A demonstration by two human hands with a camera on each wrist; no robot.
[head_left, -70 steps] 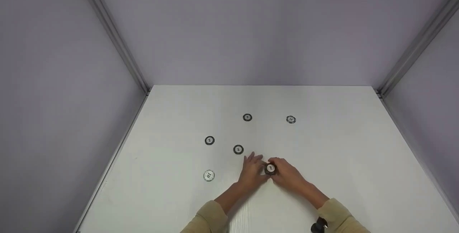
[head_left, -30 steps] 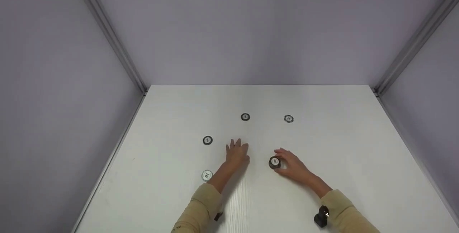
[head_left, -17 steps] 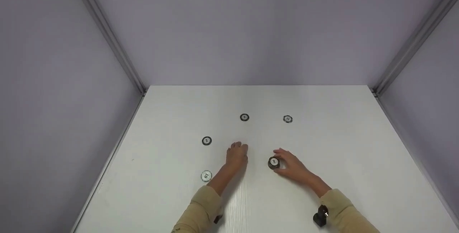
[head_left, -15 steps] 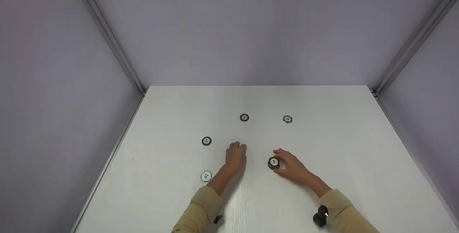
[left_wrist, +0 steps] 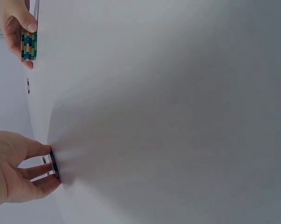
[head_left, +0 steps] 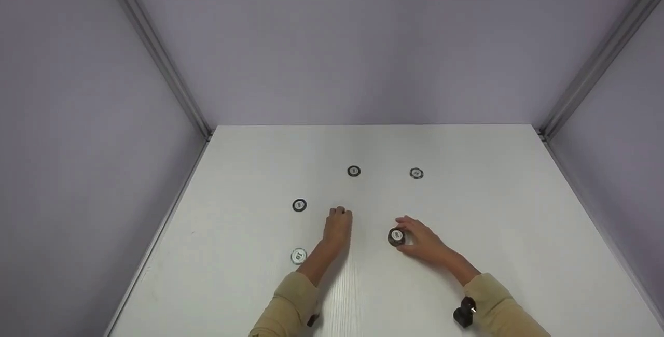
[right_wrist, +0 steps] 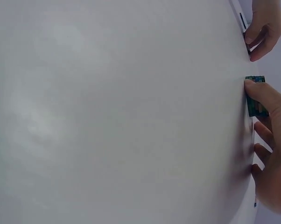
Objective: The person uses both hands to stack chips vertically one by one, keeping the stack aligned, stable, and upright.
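Note:
My left hand [head_left: 338, 219] lies on the white table [head_left: 467, 192] left of centre. Its fingers curl over a dark poker chip [left_wrist: 53, 164], which the left wrist view shows pinched at its edge between thumb and fingers, flat on the table. My right hand [head_left: 410, 236] sits to the right and grips a short stack of chips [head_left: 397, 236] that stands on the table. The right wrist view shows the thumb on the side of this stack of chips [right_wrist: 256, 100], with green and blue edge stripes.
Loose chips lie about the table: a dark chip [head_left: 354, 171] and a paler chip [head_left: 416, 173] farther back, a dark chip [head_left: 299, 205] at the left, a white chip [head_left: 299, 256] near the left forearm. Lilac walls enclose the table on three sides.
My left hand left the stack, went left to the chip in the middle and curled its fingers over it. My right hand kept the stack and shifted it slightly right and back.

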